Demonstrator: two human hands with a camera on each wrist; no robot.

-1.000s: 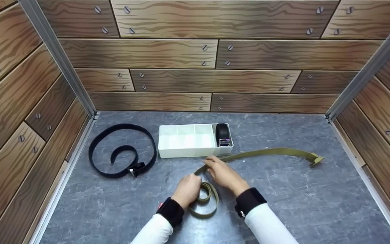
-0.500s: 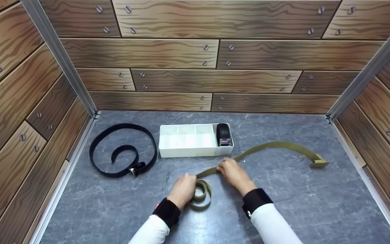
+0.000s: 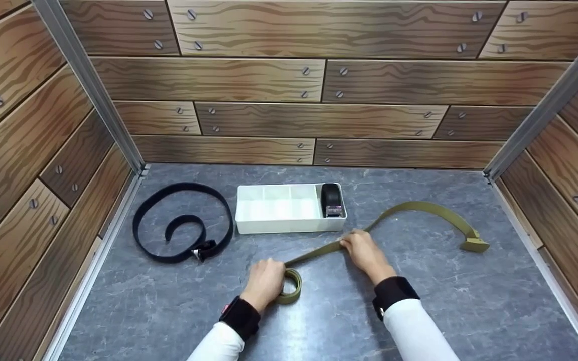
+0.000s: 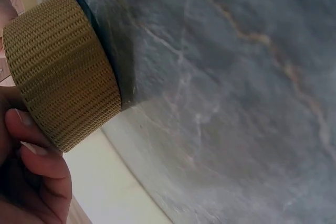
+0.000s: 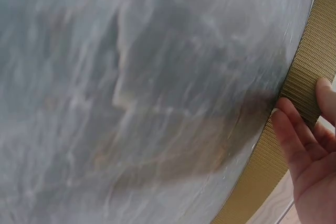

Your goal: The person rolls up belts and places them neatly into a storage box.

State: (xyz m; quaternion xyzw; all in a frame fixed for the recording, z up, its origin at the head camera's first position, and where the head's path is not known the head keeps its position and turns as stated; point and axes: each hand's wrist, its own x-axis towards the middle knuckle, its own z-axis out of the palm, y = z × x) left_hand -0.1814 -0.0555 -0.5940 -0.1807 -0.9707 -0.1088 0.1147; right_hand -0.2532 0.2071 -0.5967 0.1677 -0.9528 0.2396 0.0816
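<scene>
An olive webbing belt [image 3: 422, 205] runs from a small coil near the middle front to its buckle [image 3: 475, 244] at the right. My left hand [image 3: 265, 281] grips the belt beside the coil [image 3: 294, 291]; in the left wrist view the woven roll [image 4: 63, 66] stands on edge against curled fingers [image 4: 47, 166]. Further right, my right hand [image 3: 367, 253] pinches the strap between thumb and fingers, as the right wrist view shows on the webbing [image 5: 304, 82]. Between the hands the strap is stretched nearly straight. Beyond the right hand it curves away to the buckle.
Behind the hands stands a white divided box [image 3: 274, 225] with a rolled black belt [image 3: 331, 198] in its rightmost compartment. At the left, another black belt [image 3: 140, 220] lies in a loose loop on the grey marbled surface [image 3: 168, 306]. Wood-patterned walls [image 3: 259, 120] enclose the area.
My right hand has slid to the right along the strap, and my left hand has shifted slightly left. The loose loop by the coil has tightened into it. The buckle end has turned and shifted slightly right.
</scene>
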